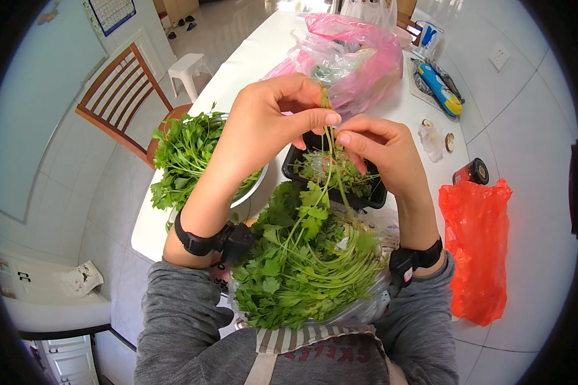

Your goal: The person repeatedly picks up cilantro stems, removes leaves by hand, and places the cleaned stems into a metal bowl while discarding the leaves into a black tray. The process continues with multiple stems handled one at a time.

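Observation:
My left hand (pixel 274 118) pinches the root end of a few thin leafy green stems (pixel 328 144), which look like celery or a similar herb. Beside it, my right hand (pixel 383 147) has its thumb and forefinger closed at the same stems, a little lower. Their leaves hang down over a large heap of leafy greens (pixel 313 269) on a clear plastic bag close to my body. Behind the hanging stems is a black plastic basket (pixel 337 192) with wilted leaves and scraps in it. To the left, more leafy greens (pixel 188 159) fill a metal bowl (pixel 257 185).
A pink plastic bag (pixel 375 82) with wrapped contents lies farther back on the white table (pixel 250 53). Along the right are a blue and yellow case (pixel 438 89), a dark-lidded jar (pixel 472 172) and a red plastic bag (pixel 477 250). A wooden chair (pixel 125 96) stands at the left.

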A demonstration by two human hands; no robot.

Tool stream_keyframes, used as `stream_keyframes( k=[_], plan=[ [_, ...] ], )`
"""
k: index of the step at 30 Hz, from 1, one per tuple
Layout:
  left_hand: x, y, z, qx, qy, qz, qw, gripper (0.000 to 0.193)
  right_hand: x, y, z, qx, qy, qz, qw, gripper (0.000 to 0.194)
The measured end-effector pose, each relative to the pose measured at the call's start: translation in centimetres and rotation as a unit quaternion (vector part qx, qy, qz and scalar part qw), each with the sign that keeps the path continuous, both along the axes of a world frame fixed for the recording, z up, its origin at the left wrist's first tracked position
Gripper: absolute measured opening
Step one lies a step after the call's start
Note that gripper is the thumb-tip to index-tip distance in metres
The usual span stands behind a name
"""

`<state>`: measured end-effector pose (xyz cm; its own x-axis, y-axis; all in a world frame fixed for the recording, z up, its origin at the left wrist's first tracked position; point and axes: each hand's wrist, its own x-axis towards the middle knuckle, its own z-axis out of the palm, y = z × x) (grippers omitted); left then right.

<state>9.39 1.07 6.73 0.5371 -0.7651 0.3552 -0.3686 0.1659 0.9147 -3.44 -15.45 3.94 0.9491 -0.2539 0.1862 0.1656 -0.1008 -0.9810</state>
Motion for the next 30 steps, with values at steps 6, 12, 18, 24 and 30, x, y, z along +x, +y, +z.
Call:
stream_keyframes(
  k=[6,12,18,24,30],
  plan=[
    [0.4,0.1,0.0,0.015,-0.015,0.035,0.999,0.012,-0.4,-1.3,0.5,-0.006,-0.016,-0.047,0.999,0.016],
    [1.4,0.2,-0.3,-0.01,0.004,0.024,1.0,0.011,-0.8,-2.3,-0.2,-0.24,-0.036,-0.031,0.97,0.016],
    [1.7,0.0,-0.6,-0.02,-0.001,0.026,0.999,0.013,-0.7,-2.7,-0.9,-0.323,-0.001,-0.037,0.946,0.016],
    [1.6,-0.1,-0.5,-0.011,-0.017,0.028,0.999,0.016,-0.6,-1.7,-0.6,-0.353,-0.109,-0.052,0.928,0.019],
    [1.2,-0.3,-0.6,0.0,-0.008,0.026,1.0,0.014,-0.7,1.0,-1.0,-0.378,-0.171,-0.07,0.907,0.025]
  ],
)
